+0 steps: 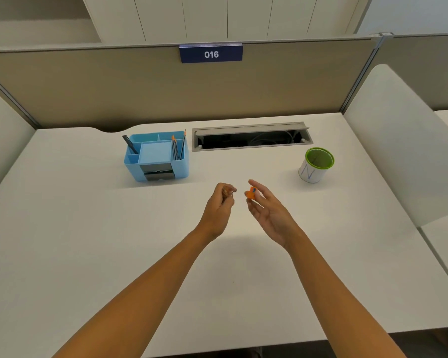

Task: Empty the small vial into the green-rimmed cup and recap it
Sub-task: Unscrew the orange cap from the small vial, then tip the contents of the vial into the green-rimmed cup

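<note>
Orange plastic shows between the thumb and fingers of our right hand: the cap, pinched lightly while the other fingers fan open. Our left hand is curled nearly closed around the small vial, whose clear body only peeks out at the top of the fist; its long axis seems to run roughly upright, mouth upward, though the grip hides most of it and we cannot tell whether anything is inside. The two hands sit near each other above the white desk, cap and vial just apart. The green-rimmed cup stands upright to the right and farther back, so our right hand is nearer it, yet the vial is in the left and would have to cross over. Bare desk lies between; the blue organizer and cable tray stand well clear.
</note>
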